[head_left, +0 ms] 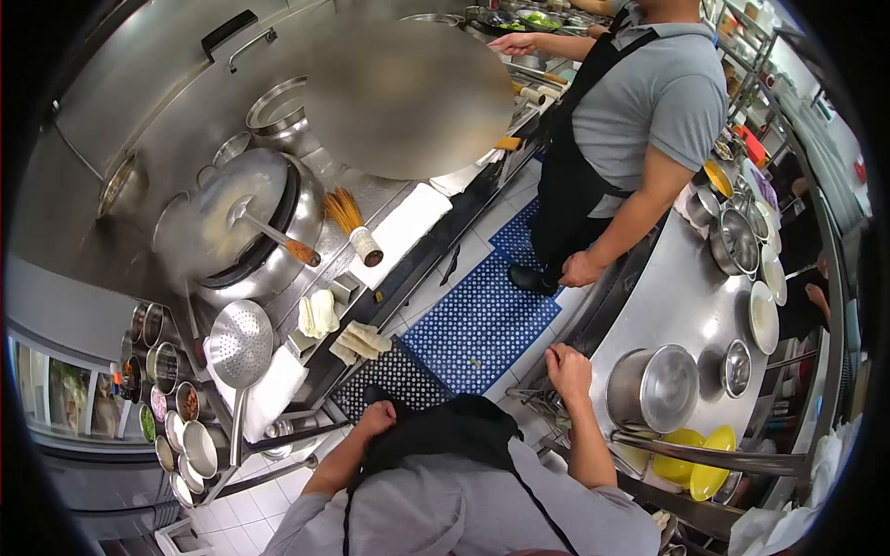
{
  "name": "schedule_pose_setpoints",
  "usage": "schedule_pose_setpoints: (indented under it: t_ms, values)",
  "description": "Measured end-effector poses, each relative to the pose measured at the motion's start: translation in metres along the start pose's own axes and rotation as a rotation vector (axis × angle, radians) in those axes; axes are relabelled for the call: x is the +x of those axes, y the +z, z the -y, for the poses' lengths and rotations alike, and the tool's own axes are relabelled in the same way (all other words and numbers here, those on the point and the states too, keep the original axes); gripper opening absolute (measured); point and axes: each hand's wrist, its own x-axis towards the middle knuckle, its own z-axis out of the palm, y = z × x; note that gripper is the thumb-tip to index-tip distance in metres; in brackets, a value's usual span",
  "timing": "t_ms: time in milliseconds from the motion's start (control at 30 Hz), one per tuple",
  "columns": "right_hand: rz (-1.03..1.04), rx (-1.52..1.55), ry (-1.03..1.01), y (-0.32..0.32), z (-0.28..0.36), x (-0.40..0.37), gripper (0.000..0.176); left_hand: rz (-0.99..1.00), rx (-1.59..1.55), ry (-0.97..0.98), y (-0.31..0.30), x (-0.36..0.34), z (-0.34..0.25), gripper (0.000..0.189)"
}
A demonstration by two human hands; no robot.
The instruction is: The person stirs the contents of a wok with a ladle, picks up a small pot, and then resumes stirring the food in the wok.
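My left hand hangs beside the black apron, its fingers curled in a loose fist with nothing visible in them. On the other side, my right hand is raised near the edge of the steel counter, fingers folded and nothing seen in them. A large metal pot stands on that counter, to the right of my right hand. Folded pale cloths lie on the stove's front edge, ahead of my left hand. A perforated skimmer rests farther left, its handle toward me.
A ladle lies across a steaming wok, beside a bamboo brush. Seasoning containers stand at the left. A co-worker stands ahead on blue mats. Yellow bowls sit below the right counter.
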Motion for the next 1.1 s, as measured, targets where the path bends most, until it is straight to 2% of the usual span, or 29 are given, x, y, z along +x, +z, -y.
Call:
schedule_pose_setpoints:
  t_ms: [200, 333, 467, 633, 667, 733, 833, 867, 967, 1100]
  values:
    - [-0.027, 0.014, -0.001, -0.001, 0.003, -0.002, 0.019, 0.14, 0.08, 0.084, 0.003, 0.014, 0.004, 0.004]
    - [-0.018, 0.018, -0.014, -0.001, 0.002, 0.0, 0.018, 0.18, 0.036, -0.021, 0.0, 0.014, -0.021, 0.006]
    - [0.027, -0.014, -0.008, -0.002, 0.004, -0.001, 0.019, 0.217, 0.111, 0.101, 0.027, 0.028, 0.009, 0.016]
    - [-0.018, -0.03, -0.042, 0.003, 0.0, -0.001, 0.019, 0.218, 0.09, 0.227, 0.029, 0.039, 0.026, 0.033]
    - [-0.024, -0.037, -0.049, 0.002, 0.0, 0.0, 0.019, 0.192, 0.083, 0.148, 0.03, 0.04, 0.03, 0.034]
    - [0.009, -0.028, -0.024, 0.002, 0.001, 0.002, 0.02, 0.145, 0.063, -0.01, 0.013, 0.015, -0.003, 0.035]
    - [0.036, -0.034, -0.009, 0.0, 0.0, 0.001, 0.02, 0.078, 0.182, 0.145, 0.014, 0.022, 0.017, 0.034]
    - [0.038, -0.033, -0.012, 0.0, 0.0, 0.002, 0.02, 0.084, 0.237, 0.032, 0.014, 0.019, 0.018, 0.032]
    - [-0.007, -0.006, -0.024, 0.001, 0.001, 0.001, 0.02, 0.067, 0.148, 0.027, 0.021, 0.026, 0.042, 0.027]
    - [-0.01, -0.034, -0.05, 0.003, -0.005, -0.001, 0.021, 0.165, -0.009, -0.048, 0.01, 0.028, 0.009, 0.016]
